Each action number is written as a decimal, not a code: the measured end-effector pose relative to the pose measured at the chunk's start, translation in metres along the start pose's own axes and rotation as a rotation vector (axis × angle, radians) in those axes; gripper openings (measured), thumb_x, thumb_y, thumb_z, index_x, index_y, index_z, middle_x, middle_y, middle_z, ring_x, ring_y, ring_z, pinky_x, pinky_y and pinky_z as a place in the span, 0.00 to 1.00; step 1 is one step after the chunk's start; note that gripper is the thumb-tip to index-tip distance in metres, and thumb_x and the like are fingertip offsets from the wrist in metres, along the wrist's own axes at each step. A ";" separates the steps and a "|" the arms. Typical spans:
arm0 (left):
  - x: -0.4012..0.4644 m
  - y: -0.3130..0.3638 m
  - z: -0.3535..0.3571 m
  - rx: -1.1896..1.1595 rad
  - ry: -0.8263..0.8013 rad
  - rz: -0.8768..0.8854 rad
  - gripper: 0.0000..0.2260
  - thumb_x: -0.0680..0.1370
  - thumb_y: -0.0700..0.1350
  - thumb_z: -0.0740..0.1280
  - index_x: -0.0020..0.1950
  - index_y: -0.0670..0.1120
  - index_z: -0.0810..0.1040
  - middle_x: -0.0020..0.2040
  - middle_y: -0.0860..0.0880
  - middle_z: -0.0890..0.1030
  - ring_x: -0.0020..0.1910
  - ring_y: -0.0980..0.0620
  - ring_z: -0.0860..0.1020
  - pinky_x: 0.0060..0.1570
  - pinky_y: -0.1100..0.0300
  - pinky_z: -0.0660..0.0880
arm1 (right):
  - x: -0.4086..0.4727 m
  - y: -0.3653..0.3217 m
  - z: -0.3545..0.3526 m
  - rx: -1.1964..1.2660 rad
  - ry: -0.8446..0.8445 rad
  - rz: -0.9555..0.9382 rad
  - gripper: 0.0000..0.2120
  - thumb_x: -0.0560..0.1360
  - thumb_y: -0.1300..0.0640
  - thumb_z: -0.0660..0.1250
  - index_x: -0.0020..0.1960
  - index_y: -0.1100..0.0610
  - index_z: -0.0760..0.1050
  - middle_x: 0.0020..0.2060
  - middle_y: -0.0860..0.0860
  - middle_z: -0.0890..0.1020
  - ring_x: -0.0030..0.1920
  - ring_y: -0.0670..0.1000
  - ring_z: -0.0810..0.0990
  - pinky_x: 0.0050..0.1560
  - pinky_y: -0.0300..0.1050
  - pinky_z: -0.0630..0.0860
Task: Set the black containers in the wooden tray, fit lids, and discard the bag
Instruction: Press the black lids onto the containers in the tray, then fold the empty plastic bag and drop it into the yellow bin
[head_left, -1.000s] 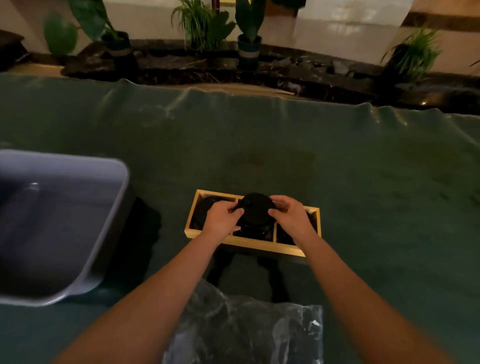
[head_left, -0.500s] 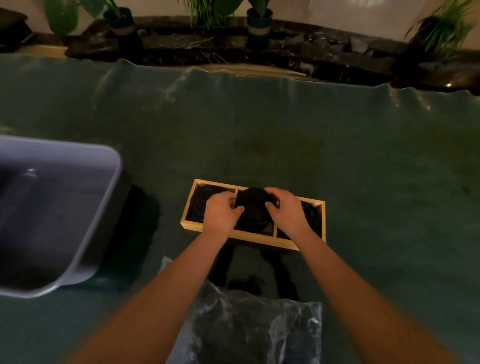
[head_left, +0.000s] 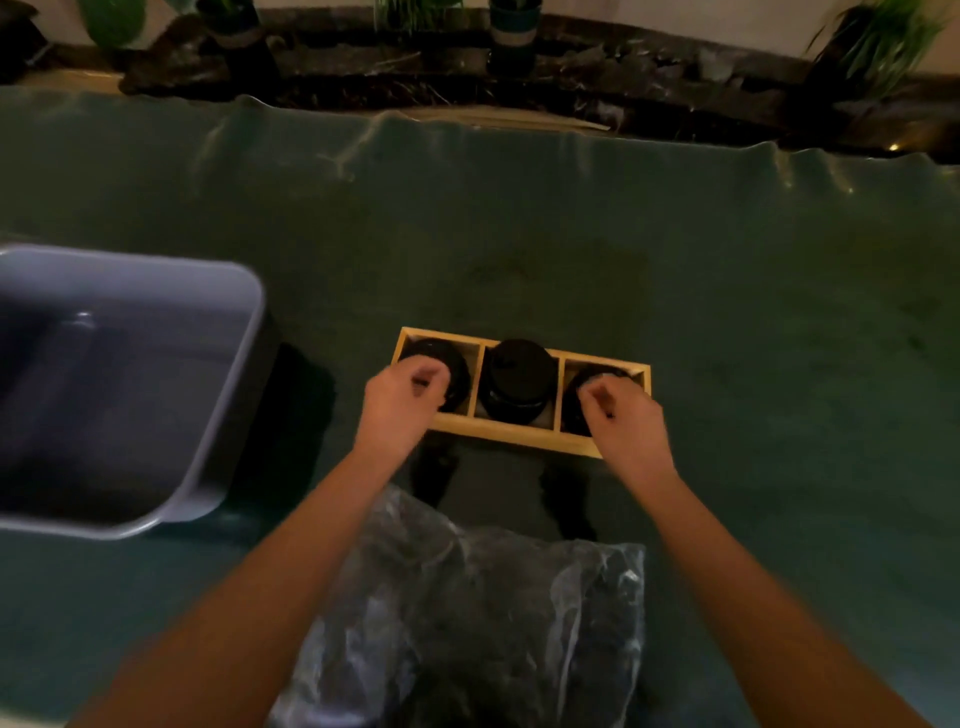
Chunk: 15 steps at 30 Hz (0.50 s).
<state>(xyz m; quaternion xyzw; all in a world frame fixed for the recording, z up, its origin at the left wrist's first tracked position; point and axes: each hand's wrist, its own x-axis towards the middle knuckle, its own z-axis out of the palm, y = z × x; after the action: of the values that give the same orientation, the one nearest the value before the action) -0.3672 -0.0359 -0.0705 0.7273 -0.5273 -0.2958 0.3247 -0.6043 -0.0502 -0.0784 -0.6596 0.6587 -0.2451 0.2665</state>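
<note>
Three round black containers (head_left: 517, 382) sat in the three-slot wooden tray (head_left: 511, 431) on the green-covered bench (head_left: 571, 249), one crinkled clear bag (head_left: 467, 623) nearer, while left hand (head_left: 400, 410) and right hand (head_left: 626, 421) hovered loosely curled, each grip holding nothing

Three containers (head_left: 517, 384), apparently; one tray (head_left: 519, 431), one bag (head_left: 467, 623).

A wooden tray (head_left: 511, 433) on the green-covered worktop (head_left: 727, 291) holds three black containers, the middle container (head_left: 517, 379) lidded. The left hand (head_left: 400, 405) and right hand (head_left: 621, 415) hover over the outer compartments (fingers loosely curled). A plastic bag (head_left: 478, 623) lies nearer, a grey tub (head_left: 244, 364) at left.
</note>
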 end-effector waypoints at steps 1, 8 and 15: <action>-0.009 -0.013 -0.012 0.020 0.013 -0.003 0.05 0.75 0.44 0.66 0.47 0.47 0.81 0.41 0.49 0.82 0.41 0.52 0.81 0.43 0.66 0.71 | -0.016 0.008 -0.003 -0.055 -0.037 0.067 0.09 0.74 0.55 0.64 0.38 0.57 0.75 0.34 0.53 0.79 0.40 0.55 0.79 0.38 0.42 0.68; -0.071 -0.098 -0.057 0.068 -0.346 -0.392 0.33 0.72 0.57 0.68 0.72 0.44 0.63 0.69 0.43 0.71 0.67 0.44 0.70 0.67 0.48 0.66 | -0.130 0.035 0.023 -0.013 -0.552 0.546 0.16 0.71 0.39 0.65 0.32 0.50 0.76 0.25 0.53 0.78 0.20 0.46 0.75 0.22 0.36 0.71; -0.089 -0.092 -0.060 -0.333 -0.272 -0.337 0.06 0.77 0.39 0.65 0.45 0.38 0.80 0.44 0.37 0.83 0.41 0.45 0.81 0.38 0.63 0.78 | -0.151 0.008 0.027 0.532 -0.207 0.652 0.08 0.72 0.64 0.67 0.34 0.57 0.79 0.27 0.55 0.77 0.26 0.51 0.71 0.25 0.38 0.67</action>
<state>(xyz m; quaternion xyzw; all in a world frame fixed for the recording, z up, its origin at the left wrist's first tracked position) -0.2919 0.0803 -0.0986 0.6950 -0.3819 -0.5231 0.3122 -0.5938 0.1013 -0.0993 -0.3465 0.7163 -0.2419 0.5553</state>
